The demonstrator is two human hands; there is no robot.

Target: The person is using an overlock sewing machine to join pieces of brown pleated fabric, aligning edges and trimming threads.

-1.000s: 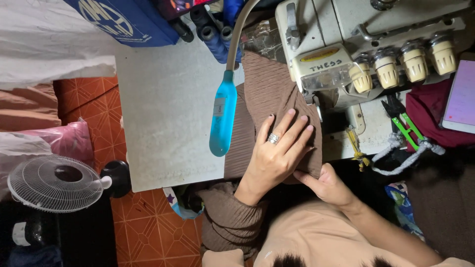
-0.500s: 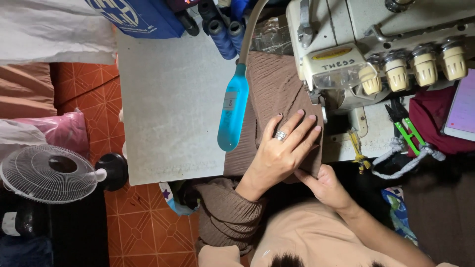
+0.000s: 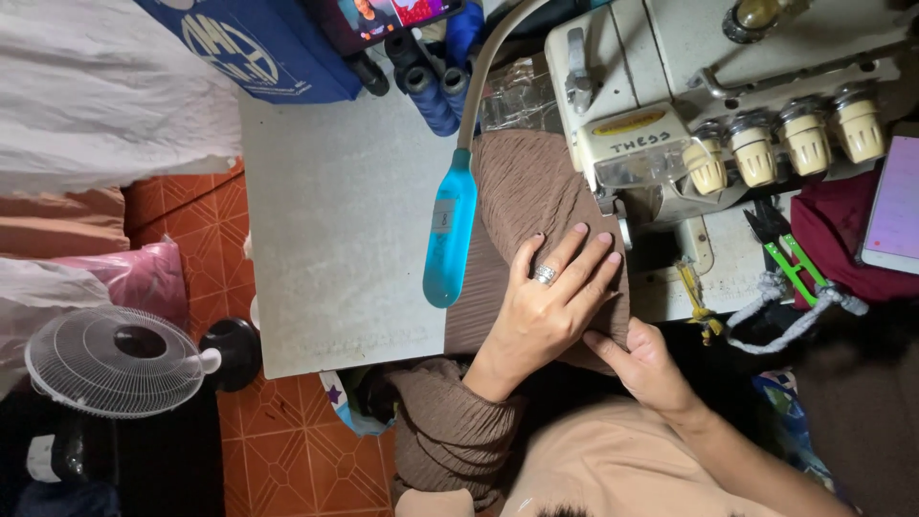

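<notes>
Head view: a round white fan (image 3: 113,361) stands on orange floor tiles. Next comes the flat grey table (image 3: 335,239) and a smooth blue lamp (image 3: 450,235) on a bendy neck. The left hand (image 3: 546,302) lies flat and open on the brown ribbed cloth (image 3: 522,191), pressing it down. The right hand (image 3: 646,359) pinches the cloth's near edge. The cloth runs under the cream sewing machine (image 3: 689,86). Feeding it well probably means keeping it smooth, with fingers away from the needle.
</notes>
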